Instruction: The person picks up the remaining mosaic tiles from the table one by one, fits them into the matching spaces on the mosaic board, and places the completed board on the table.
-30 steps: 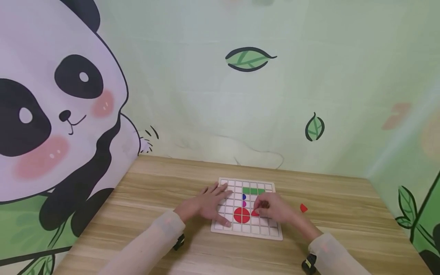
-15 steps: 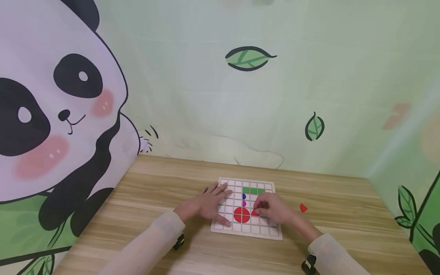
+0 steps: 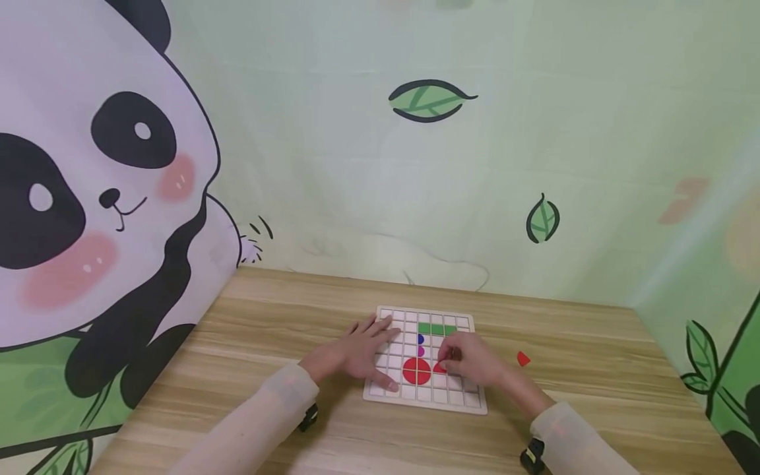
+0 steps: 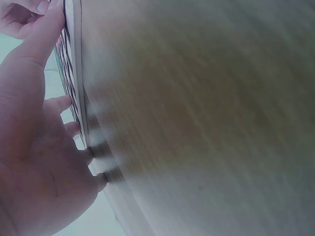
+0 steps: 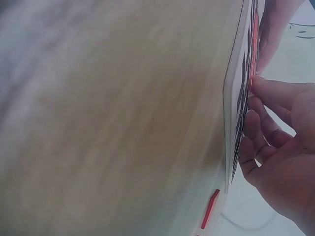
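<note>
Two hands over a white grid board [image 3: 424, 396] on the wooden counter [image 3: 267, 330]. Left hand [image 3: 356, 353] flat, fingers spread and straight, pressing the board's left side. Near mid-board, a red circle [image 3: 417, 371], with a small magenta piece [image 3: 421, 351], a blue piece [image 3: 421, 339] and a green bar [image 3: 437, 328] behind. Right hand [image 3: 472, 361], fingers curled, pinching a red wedge piece [image 3: 440, 368] beside the circle. Farther right, loose on the counter, another red piece [image 3: 523, 359].
</note>
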The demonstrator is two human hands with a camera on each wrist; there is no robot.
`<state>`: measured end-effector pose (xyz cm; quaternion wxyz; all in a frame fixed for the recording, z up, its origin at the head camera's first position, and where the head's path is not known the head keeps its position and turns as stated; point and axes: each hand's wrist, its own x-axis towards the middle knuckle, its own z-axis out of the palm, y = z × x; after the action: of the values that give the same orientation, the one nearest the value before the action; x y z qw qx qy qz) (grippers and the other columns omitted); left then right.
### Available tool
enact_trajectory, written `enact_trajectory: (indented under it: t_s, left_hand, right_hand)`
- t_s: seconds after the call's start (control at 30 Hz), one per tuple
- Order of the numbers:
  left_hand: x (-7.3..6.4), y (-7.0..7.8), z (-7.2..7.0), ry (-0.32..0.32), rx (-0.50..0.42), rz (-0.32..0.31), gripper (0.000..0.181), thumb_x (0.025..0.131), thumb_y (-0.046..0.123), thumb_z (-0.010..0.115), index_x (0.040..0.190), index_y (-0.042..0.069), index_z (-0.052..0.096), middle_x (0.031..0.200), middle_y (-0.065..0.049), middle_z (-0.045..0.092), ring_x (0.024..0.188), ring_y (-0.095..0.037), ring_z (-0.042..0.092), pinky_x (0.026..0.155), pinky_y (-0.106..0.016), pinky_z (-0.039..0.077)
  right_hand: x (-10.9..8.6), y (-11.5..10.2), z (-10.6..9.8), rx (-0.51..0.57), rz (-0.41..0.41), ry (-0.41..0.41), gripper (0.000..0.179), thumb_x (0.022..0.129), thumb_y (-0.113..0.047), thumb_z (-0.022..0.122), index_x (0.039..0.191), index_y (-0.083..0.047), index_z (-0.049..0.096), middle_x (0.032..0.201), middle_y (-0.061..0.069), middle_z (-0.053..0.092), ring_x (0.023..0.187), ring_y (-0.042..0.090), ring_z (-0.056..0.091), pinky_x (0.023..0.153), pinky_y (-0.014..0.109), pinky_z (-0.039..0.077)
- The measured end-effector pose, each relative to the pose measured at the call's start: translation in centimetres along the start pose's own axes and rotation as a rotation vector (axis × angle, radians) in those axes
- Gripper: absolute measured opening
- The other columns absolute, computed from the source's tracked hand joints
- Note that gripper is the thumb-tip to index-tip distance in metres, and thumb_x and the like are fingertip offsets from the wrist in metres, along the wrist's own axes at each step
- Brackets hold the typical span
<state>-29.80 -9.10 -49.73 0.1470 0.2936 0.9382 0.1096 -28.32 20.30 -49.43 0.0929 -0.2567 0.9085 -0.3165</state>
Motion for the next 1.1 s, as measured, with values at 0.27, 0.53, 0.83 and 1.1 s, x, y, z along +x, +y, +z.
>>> enact_trajectory:
  t_s: [0.27, 0.53, 0.83, 1.1]
  left_hand:
    - [0.0, 0.0, -0.2, -0.008, -0.018, 0.007, 0.117, 0.079, 0.080, 0.074, 0.170, 0.025, 0.025, 0.179, -0.005, 0.009, 0.164, -0.037, 0.001, 0.128, -0.064, 0.010]
    - [0.0, 0.0, -0.3, -0.018, -0.025, 0.004, 0.117, 0.079, 0.079, 0.075, 0.170, 0.025, 0.025, 0.179, -0.005, 0.008, 0.164, -0.037, 0.000, 0.128, -0.065, 0.009]
    - [-0.1, -0.1, -0.2, -0.019, -0.019, -0.002, 0.118, 0.079, 0.080, 0.074, 0.171, 0.026, 0.023, 0.179, -0.004, 0.006, 0.164, -0.037, -0.002, 0.128, -0.064, 0.008]
    - [-0.1, -0.1, -0.2, -0.011, -0.025, 0.006, 0.116, 0.080, 0.079, 0.074, 0.170, 0.026, 0.025, 0.179, -0.005, 0.007, 0.164, -0.037, 0.000, 0.128, -0.065, 0.010]
  right_hand:
    - [-0.1, -0.2, -0.1, -0.008, -0.007, 0.002, 0.007, 0.097, -0.009, 0.078, 0.097, -0.014, 0.073, 0.090, -0.006, 0.062, 0.084, 0.016, 0.056, 0.071, 0.027, 0.050]
    - [-0.6, 0.0, -0.6, 0.005, -0.002, 0.054, 0.011, 0.096, -0.010, 0.080, 0.103, -0.012, 0.072, 0.093, -0.005, 0.062, 0.087, 0.017, 0.057, 0.073, 0.027, 0.052]
    - [-1.9, 0.6, -3.3, 0.013, 0.024, 0.119, 0.012, 0.098, -0.011, 0.077, 0.109, -0.008, 0.074, 0.097, -0.003, 0.065, 0.090, 0.019, 0.058, 0.070, 0.027, 0.054]
    - [-3.5, 2.1, -5.1, 0.018, 0.010, 0.191, 0.013, 0.097, -0.005, 0.076, 0.109, -0.003, 0.074, 0.099, 0.000, 0.069, 0.090, 0.020, 0.060, 0.074, 0.028, 0.055]
